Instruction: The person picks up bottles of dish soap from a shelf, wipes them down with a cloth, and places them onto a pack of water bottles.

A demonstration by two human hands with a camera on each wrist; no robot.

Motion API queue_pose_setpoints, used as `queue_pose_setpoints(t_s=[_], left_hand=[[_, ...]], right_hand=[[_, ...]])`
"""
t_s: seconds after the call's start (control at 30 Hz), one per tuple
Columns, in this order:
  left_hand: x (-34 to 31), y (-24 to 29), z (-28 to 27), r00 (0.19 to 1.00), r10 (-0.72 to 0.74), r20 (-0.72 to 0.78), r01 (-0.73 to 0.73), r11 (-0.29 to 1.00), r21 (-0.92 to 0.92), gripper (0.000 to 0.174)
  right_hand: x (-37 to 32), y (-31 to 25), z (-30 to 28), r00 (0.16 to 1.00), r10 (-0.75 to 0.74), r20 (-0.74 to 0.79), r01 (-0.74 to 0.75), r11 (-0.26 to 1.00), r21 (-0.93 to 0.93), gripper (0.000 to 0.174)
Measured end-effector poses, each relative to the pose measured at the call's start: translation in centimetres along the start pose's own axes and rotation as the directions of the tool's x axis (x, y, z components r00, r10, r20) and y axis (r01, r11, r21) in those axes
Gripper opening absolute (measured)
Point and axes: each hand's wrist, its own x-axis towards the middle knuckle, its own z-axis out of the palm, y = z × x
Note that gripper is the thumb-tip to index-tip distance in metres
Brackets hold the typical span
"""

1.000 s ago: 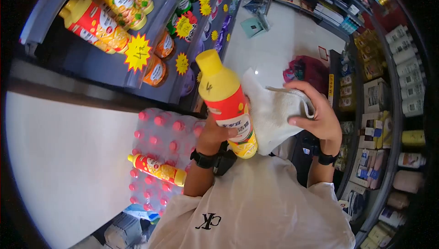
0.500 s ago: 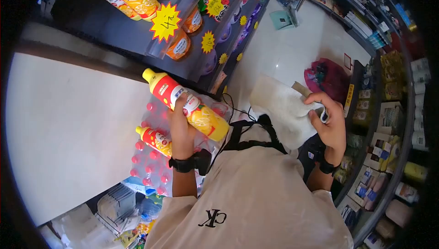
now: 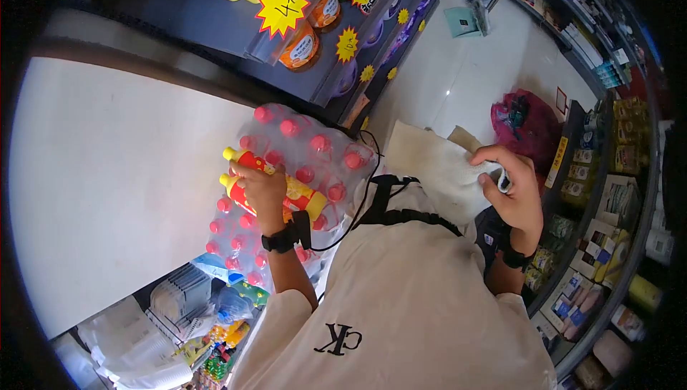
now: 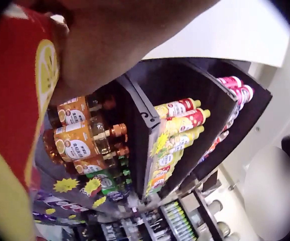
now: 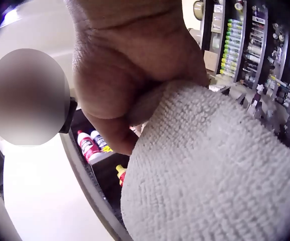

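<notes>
Filling nine o'clock of the head view, a white panel (image 3: 129,175) is the largest thing; a person's pale shirt (image 3: 401,304) spreads at six. A dark shelf (image 3: 164,25) runs from eleven to twelve o'clock, holding two orange bottles (image 3: 300,48) on its lower level. At three o'clock a rack (image 3: 600,247) carries boxes and packets.

Just left of centre, toward nine, lies a plastic-wrapped pack (image 3: 304,136) full of pink-capped bottles; the arm covers some, so their full count cannot be told. Near two o'clock a red bag (image 3: 528,124) sits on the floor, dark stuff showing at its mouth.

One cloth (image 3: 440,168), whitish, hangs between centre and three o'clock. Two yellow-capped bottles show over the pack, side by side: an upper bottle (image 3: 250,161) and a lower bottle (image 3: 240,193), both red and yellow, their contents hidden.

The left hand (image 3: 263,191) grips the upper bottle, fingers curled round it; the right hand (image 3: 515,193) pinches the cloth between thumb and fingers. Smallest, one star-shaped price tag (image 3: 283,6) at eleven o'clock reads 4元.
</notes>
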Motion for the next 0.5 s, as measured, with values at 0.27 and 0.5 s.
queue_pose_setpoints(t_s=[0.27,0.5], left_hand=[[1.8,-1.1,0.6,0.983,0.172,0.071,-0.182,0.967,0.180,0.072],[0.5,-0.3,-0.5,0.936,0.353,0.003,-0.350,0.927,0.137,0.058]], right_hand=[[0.2,0.1,0.9,0.998,-0.027,0.054,0.025,0.999,0.033,0.025],[0.5,0.1,1.2,0.993,-0.062,0.098,0.061,0.998,0.016,0.026]])
